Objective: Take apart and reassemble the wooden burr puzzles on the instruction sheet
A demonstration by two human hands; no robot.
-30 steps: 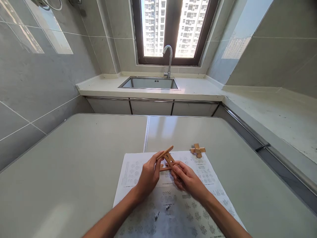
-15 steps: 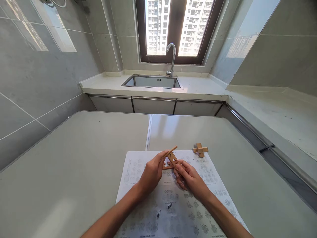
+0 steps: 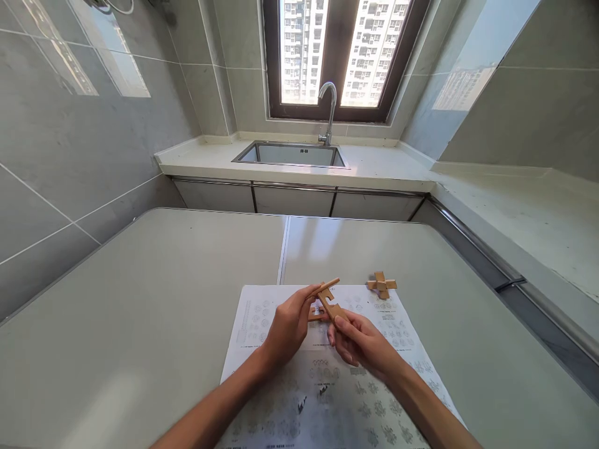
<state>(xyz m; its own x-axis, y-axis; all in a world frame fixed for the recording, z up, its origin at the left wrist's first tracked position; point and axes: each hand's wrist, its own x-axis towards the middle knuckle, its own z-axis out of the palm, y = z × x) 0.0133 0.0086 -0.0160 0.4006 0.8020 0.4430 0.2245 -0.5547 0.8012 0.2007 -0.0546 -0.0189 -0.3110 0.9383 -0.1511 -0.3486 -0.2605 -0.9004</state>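
Observation:
My left hand (image 3: pixel 287 325) is closed on a slim wooden puzzle piece (image 3: pixel 331 284), which sticks out to the right past the fingertips. In my right hand (image 3: pixel 362 340), pinched between thumb and fingers, is a flat notched wooden puzzle piece (image 3: pixel 336 308). Its upper end meets the slim piece near my left fingertips. Another notched wooden piece (image 3: pixel 315 315) shows lower down between the hands; I cannot tell which hand, if any, supports it. Under both hands lies a printed paper sheet (image 3: pixel 262 355) with small diagrams.
An assembled wooden cross-shaped puzzle (image 3: pixel 382 285) sits at the sheet's upper right corner. The pale table (image 3: pixel 140 299) has a seam running away from me. Beyond it are a counter (image 3: pixel 201 157), a sink (image 3: pixel 299 164), a faucet (image 3: pixel 331 106) and a window.
My right hand has shifted slightly, turning its notched piece so that more of the notch shows. My left hand keeps its hold on the slim piece. The whole view has shifted slightly.

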